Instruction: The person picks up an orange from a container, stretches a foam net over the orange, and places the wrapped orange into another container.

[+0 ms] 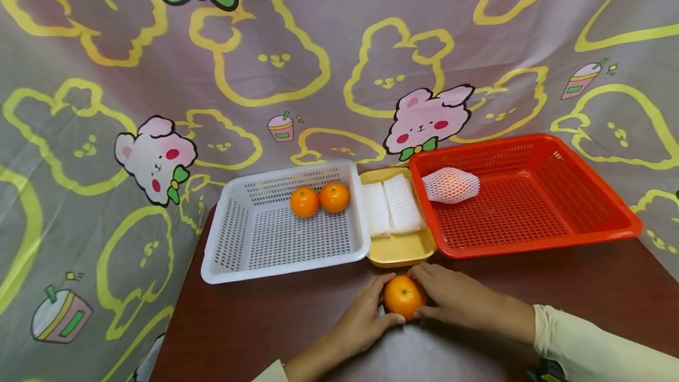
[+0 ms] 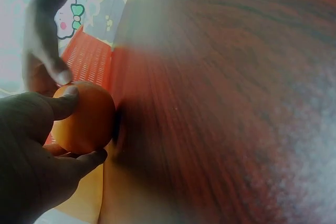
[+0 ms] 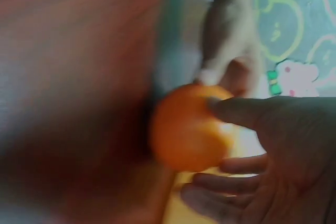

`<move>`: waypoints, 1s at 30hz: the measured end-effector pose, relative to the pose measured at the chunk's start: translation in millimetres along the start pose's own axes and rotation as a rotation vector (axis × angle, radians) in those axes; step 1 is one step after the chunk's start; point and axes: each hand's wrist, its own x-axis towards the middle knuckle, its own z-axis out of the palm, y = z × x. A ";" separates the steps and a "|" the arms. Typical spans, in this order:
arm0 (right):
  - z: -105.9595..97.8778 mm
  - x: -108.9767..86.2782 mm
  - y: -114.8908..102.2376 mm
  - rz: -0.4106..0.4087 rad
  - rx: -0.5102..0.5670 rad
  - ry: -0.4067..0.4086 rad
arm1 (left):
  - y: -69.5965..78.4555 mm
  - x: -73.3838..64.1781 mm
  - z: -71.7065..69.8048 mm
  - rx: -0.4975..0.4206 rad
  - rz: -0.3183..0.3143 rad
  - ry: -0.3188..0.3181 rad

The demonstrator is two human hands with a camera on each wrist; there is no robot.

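Gripping the glossy round orange fruit, fingers of my left hand at nine o'clock and right hand at three presumably prevent rolling.

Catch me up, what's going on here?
A person's left hand and right hand are holding a bare orange between them, at the dark table in front of the yellow tray. White foam nets lie in that tray. Two more bare oranges sit in the white basket on the left. In the red basket on the right lies one netted fruit, orange showing through the mesh.
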 end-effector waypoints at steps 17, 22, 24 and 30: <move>-109.4 167.0 -23.1 0.202 -0.174 -0.035 | 5.7 2.5 -3.2 0.134 -0.009 0.000; -99.8 201.1 -4.9 0.410 0.080 -0.129 | 4.5 1.5 -2.9 0.121 -0.015 -0.001; -92.1 207.5 3.4 0.445 0.057 -0.155 | 4.6 1.8 -3.5 0.122 -0.011 -0.001; -67.9 210.5 21.7 0.433 -0.044 -0.170 | 3.9 4.4 -5.4 0.140 0.021 -0.011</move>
